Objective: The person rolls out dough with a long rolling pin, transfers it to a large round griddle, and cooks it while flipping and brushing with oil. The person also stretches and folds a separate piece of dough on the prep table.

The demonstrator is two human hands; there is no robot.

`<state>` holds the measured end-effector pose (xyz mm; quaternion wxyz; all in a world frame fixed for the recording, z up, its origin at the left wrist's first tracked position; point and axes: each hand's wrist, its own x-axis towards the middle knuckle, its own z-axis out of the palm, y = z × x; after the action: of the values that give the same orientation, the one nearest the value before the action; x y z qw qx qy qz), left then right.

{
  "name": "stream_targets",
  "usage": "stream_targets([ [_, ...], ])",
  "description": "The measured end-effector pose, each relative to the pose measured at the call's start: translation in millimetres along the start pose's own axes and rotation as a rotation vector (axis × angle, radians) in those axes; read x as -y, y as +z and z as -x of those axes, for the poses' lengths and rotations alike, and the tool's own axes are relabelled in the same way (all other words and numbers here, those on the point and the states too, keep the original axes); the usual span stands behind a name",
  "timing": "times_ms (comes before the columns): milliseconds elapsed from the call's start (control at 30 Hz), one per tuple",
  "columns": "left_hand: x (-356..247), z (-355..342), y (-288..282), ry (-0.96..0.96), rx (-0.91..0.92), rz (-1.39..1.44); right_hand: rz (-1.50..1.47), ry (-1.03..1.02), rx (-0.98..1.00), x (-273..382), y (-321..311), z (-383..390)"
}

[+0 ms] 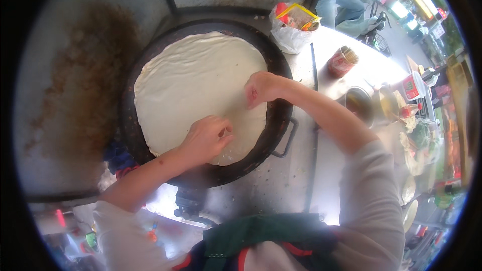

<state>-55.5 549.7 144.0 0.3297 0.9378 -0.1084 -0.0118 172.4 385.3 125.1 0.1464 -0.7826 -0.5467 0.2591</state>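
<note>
Thin pale round dough sheet (196, 83) on round black iron griddle (279, 120): left hand (206, 138) and right hand (261, 88), fingers curled together, pinching its near-right edge; spreading stage, next calling for an even outward pull.

A single head-worn fisheye camera looks steeply down, close above a round black griddle (261, 155) on a steel bench (281, 185). The wearer's forearms enter from the lower edge. Straight edges bend toward the dark rim.

Bright daylight from upper right, glare on steel counter (346, 45), fisheye-bent dark rim, soft blurred edges
</note>
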Motion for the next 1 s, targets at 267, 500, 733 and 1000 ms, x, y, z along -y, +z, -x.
stream_targets([
  [267, -5, -41, 53, -0.096, 0.102, -0.124, 0.414, 0.067, 0.155, -35, -15, -20],
  [500, 34, -16, -18, -0.212, 0.199, 0.279, 0.157, 0.074, -0.195, 31, 14, 13],
  [733, 54, 40, -23, -0.318, 0.305, -0.071, -0.432, 0.046, 0.369, 115, 78, 1],
  [1000, 43, 61, -14, -0.284, 0.426, 0.046, -0.047, 0.007, 0.288, 113, 77, 13],
])
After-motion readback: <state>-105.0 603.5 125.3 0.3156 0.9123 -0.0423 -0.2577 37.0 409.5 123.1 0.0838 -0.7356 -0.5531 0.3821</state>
